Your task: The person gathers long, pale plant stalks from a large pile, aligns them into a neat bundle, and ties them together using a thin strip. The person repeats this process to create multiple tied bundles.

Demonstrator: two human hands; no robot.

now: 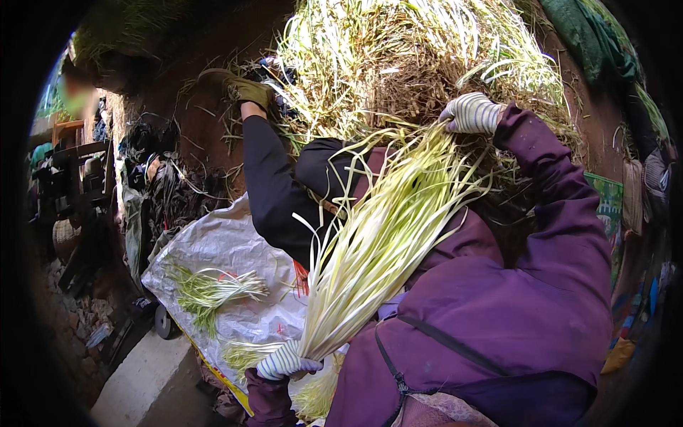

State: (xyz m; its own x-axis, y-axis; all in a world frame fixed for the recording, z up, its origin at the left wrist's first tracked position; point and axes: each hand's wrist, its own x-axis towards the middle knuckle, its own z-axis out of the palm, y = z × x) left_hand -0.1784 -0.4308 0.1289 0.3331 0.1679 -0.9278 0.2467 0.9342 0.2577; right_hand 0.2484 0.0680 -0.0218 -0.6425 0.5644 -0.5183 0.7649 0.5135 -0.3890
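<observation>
A long bunch of pale, yellow-white blanched chives [388, 252] lies slantwise across my lap. My left hand [284, 361], in a striped white glove, is closed round its white lower end. At the far end, my right hand [473, 114], in a matching glove, is closed on the leafy tips, its fingertips partly hidden. Loose strands stick out along both sides of the bunch. Left of it, a small bundle of chives [220, 288] rests on a white plastic sheet [213, 242]. More bundles [245, 354] lie there beside my left hand.
A big heap of cut stalks and leaves [413, 64] rises beyond my knees. Red ties [300, 277] lie on the sheet near my leg. A concrete block [146, 381] stands at lower left, with dark rags [174, 171] beyond. Green cloth [590, 43] hangs at upper right.
</observation>
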